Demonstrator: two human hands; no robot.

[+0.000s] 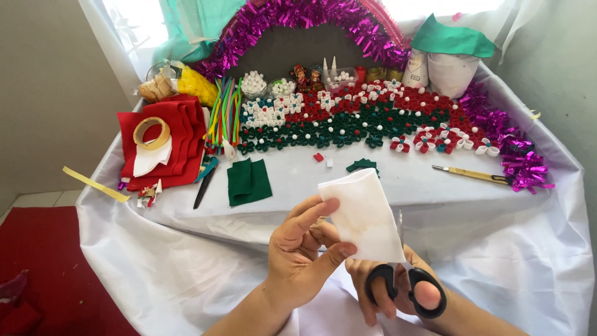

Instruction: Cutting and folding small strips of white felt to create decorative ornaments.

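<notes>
The left hand pinched a white felt piece between thumb and fingers, above the near table edge. The right hand was closed through the black scissors handles, blades upright behind the felt. At the table's back, two clear bowls held white pompoms; a clear box held small white pieces. At back right stood a white cylindrical package and a white tub, under green felt.
</notes>
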